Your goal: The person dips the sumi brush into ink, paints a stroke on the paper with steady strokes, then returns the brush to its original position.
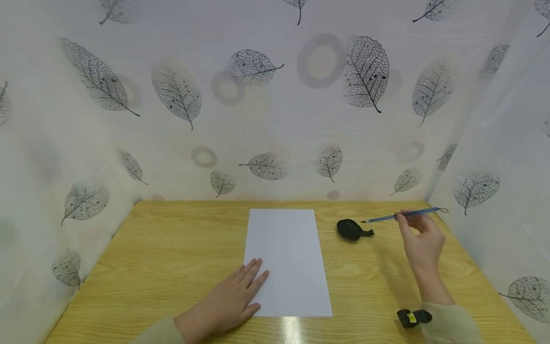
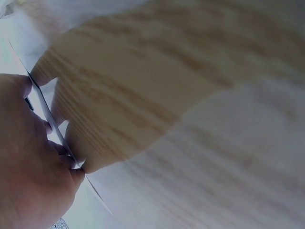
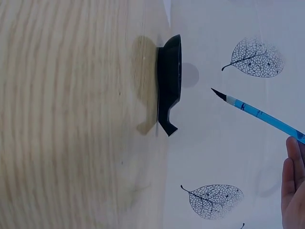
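A blank white sheet of paper (image 1: 285, 258) lies on the table. Spread flat over its lower left edge is my left hand (image 1: 229, 298), fingers straight; the left wrist view shows this hand (image 2: 33, 148) at the paper's edge (image 2: 59, 131). My right hand (image 1: 425, 241) pinches a blue writing brush (image 1: 414, 213) above the table at the right. The brush's dark tip points left, and in the right wrist view the brush (image 3: 267, 117) is apart from a small black ink dish (image 3: 169, 81). That ink dish (image 1: 349, 230), with a short handle, sits right of the paper.
The wood-grain table (image 1: 172, 248) extends on both sides of the paper. A pale curtain (image 1: 275, 119) with leaf prints encloses its back and sides. A black strap device (image 1: 414, 317) is at the right wrist by the sleeve.
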A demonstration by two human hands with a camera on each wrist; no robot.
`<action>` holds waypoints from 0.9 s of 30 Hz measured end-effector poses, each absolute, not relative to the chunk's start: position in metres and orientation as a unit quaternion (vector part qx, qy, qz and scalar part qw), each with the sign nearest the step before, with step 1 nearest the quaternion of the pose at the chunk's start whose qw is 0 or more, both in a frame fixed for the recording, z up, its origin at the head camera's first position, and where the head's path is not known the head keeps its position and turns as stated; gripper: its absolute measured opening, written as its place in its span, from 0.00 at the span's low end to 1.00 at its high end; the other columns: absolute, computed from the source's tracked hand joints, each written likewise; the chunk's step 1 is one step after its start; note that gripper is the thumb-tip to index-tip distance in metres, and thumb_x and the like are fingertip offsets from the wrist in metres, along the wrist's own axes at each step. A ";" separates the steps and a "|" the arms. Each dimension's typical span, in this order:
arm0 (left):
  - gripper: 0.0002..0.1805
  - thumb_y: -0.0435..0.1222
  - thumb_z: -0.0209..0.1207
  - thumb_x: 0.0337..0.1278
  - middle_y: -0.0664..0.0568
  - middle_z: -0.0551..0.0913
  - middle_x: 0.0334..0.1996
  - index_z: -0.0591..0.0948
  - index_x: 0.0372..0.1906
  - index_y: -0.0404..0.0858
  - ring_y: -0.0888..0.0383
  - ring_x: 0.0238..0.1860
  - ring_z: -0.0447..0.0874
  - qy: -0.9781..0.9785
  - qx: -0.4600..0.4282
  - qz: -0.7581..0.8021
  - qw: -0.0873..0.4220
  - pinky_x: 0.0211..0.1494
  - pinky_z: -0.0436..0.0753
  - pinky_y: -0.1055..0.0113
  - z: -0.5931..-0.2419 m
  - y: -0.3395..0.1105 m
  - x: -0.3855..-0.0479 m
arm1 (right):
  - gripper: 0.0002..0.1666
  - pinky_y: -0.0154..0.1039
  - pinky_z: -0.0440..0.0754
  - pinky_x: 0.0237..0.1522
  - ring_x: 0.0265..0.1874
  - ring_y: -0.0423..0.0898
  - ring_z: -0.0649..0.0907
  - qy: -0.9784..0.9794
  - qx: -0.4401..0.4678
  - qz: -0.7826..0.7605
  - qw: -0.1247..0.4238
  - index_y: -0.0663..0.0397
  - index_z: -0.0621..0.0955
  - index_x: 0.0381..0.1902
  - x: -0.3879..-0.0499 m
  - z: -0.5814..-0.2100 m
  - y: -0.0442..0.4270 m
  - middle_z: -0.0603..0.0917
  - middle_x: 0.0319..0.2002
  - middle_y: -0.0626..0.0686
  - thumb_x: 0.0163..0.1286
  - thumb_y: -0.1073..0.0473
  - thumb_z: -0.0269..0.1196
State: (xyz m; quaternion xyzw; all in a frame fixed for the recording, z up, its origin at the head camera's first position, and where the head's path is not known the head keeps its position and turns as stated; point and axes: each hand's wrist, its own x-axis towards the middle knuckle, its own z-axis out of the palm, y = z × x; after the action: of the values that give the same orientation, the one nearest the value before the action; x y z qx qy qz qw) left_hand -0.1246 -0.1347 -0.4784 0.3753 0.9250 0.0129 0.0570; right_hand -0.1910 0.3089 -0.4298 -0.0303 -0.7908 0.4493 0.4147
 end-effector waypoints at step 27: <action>0.37 0.56 0.45 0.83 0.38 0.54 0.86 0.60 0.85 0.42 0.44 0.86 0.54 0.924 0.377 0.020 0.058 0.85 0.65 0.49 -0.481 -0.135 -0.125 | 0.06 0.17 0.83 0.40 0.32 0.22 0.86 -0.737 0.018 0.543 0.403 0.78 0.85 0.43 -0.195 -0.415 0.261 0.87 0.34 0.24 0.69 0.76 0.68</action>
State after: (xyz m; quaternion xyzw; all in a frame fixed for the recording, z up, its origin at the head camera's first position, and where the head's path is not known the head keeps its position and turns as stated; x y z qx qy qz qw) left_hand -0.1255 -0.1354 -0.4807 0.3768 0.9243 0.0197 0.0578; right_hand -0.1948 0.2615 -0.4153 0.0181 -0.7367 0.5428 0.4029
